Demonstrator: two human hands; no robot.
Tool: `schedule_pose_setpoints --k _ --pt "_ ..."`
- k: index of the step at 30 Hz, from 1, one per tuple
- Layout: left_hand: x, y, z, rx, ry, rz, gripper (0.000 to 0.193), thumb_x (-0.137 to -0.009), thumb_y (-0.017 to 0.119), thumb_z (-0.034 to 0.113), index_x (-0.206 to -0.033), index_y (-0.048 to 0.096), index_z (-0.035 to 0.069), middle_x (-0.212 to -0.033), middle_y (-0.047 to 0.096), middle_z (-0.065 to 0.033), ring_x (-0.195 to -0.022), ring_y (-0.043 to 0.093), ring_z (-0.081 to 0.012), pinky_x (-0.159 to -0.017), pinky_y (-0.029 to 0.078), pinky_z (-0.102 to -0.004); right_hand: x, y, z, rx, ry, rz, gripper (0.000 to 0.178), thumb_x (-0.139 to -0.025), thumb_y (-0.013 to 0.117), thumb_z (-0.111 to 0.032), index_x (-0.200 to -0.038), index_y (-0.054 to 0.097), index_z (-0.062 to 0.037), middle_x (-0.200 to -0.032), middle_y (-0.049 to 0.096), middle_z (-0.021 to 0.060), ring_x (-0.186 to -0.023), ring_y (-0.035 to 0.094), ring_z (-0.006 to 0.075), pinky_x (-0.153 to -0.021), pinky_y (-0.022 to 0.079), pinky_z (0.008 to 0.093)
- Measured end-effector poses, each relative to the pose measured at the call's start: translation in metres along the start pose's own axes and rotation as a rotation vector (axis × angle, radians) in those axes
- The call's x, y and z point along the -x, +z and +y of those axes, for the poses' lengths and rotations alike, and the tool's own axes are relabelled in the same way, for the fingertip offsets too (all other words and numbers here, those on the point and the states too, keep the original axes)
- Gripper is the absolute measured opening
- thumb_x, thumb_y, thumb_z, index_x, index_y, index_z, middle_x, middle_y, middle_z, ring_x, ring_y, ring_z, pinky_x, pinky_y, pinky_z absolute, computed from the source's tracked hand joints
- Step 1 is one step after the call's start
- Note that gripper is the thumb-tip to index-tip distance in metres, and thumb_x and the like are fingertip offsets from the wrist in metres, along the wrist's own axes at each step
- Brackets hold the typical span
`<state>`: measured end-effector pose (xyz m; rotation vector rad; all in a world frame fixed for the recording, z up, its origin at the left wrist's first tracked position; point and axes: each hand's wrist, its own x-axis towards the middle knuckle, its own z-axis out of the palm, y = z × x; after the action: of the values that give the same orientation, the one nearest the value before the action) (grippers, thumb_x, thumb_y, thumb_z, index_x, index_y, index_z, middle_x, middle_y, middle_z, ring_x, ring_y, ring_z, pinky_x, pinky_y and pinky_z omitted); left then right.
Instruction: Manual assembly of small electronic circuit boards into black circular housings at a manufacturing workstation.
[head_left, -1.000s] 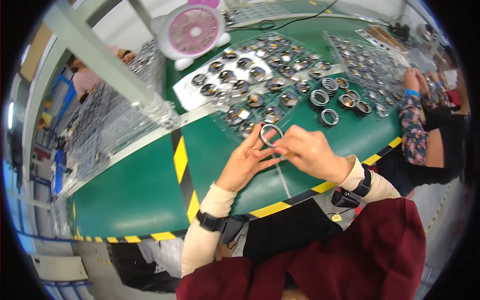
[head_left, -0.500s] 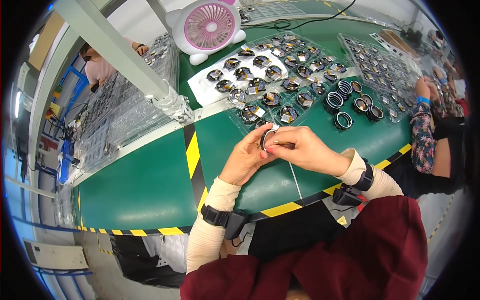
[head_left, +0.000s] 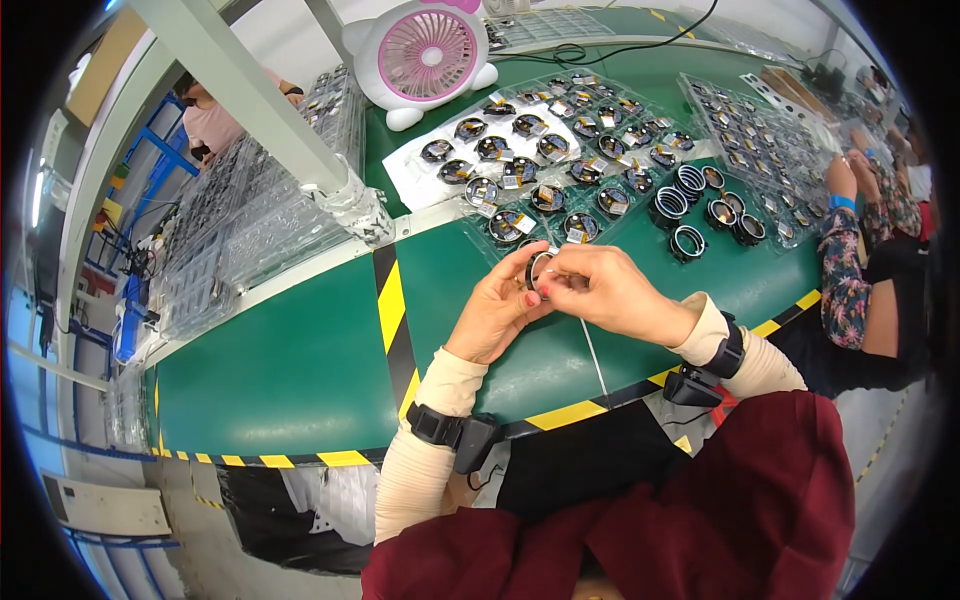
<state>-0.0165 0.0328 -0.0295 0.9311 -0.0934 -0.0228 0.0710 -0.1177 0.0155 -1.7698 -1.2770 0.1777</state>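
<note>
- The left hand (head_left: 497, 312) holds a black round ring with a silver rim (head_left: 531, 272) between thumb and fingertips.
- The right hand (head_left: 610, 292) has its thumb and index finger narrowed to a pinch at the ring's right side; whether anything small sits between them is hidden.
- Under both hands spreads a smooth green tabletop (head_left: 270, 385), bare to the left of the fingers.
- Left of the fingers, yellow-and-black striped tape (head_left: 391, 300) crosses it; below them runs a thin white line (head_left: 594, 360).
- Just beyond the fingertips lies a clear plastic tray (head_left: 480, 238) of round black parts (head_left: 512, 224).
- Right of the fingers stand more black rings with silver rims (head_left: 688, 240), grouped together.
- Well beyond the fingers, up and left, is a white-and-pink plastic fan (head_left: 430, 55); left of it slants a pale metal post (head_left: 250, 90).
- Far right of the fingers, a co-worker's floral sleeve (head_left: 848, 290); far left, a person in pink (head_left: 212, 128).
</note>
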Motion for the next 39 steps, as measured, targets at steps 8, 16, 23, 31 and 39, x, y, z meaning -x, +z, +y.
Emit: schedule_pose_setpoints --k 8,16,23,31,39 --pt "-0.007 -0.018 0.000 0.260 0.105 0.053 0.038 -0.086 0.050 0.012 -0.122 0.037 0.006 -0.117 0.047 -0.0128 -0.107 0.049 -0.0242 -0.093 0.042 -0.0374 -0.050 -0.022 -0.013 -0.139 0.064 0.220 0.012 -0.081 0.050 -0.010 -0.084 0.055 0.0001 -0.068 0.052 0.0015 -0.062 0.046 0.0053 -0.053 0.038 0.0227" --pt "-0.022 -0.025 -0.019 0.396 0.069 0.014 0.034 -0.089 0.045 0.017 -0.119 0.038 0.003 -0.115 0.048 -0.0168 -0.107 0.049 -0.0278 -0.094 0.041 -0.0344 -0.098 0.211 -0.143 -0.047 -0.523 -0.184 0.018 -0.065 0.051 -0.019 -0.056 0.058 -0.0052 -0.057 0.055 0.0156 -0.052 0.056 0.0316 -0.046 0.042 0.0460" --pt "-0.005 -0.028 -0.002 0.318 0.084 0.091 0.033 -0.089 0.045 0.019 -0.117 0.040 0.002 -0.114 0.048 -0.0178 -0.107 0.048 -0.0277 -0.094 0.042 -0.0340 -0.053 0.371 -0.185 -0.091 -0.893 -0.427 0.013 -0.052 0.058 -0.018 -0.056 0.061 -0.0058 -0.063 0.058 0.0142 -0.059 0.058 0.0302 -0.049 0.044 0.0399" --pt "-0.015 -0.042 -0.017 0.369 0.032 0.068 0.036 -0.089 0.046 0.023 -0.117 0.039 0.002 -0.113 0.047 -0.0186 -0.104 0.049 -0.0276 -0.093 0.041 -0.0344 -0.094 0.218 -0.150 0.016 -0.742 -0.302 0.022 -0.057 0.054 -0.024 -0.052 0.058 -0.0026 -0.052 0.054 0.0169 -0.051 0.056 0.0310 -0.045 0.042 0.0415" --pt "0.000 -0.020 -0.002 0.323 0.061 0.119 0.036 -0.089 0.047 0.025 -0.117 0.039 0.005 -0.109 0.050 -0.0155 -0.099 0.051 -0.0250 -0.089 0.043 -0.0349 -0.116 -0.073 0.043 0.851 0.182 0.033 0.024 -0.068 0.066 -0.024 -0.079 0.062 -0.0035 -0.076 0.061 0.0165 -0.074 0.060 0.0327 -0.064 0.048 0.0413"
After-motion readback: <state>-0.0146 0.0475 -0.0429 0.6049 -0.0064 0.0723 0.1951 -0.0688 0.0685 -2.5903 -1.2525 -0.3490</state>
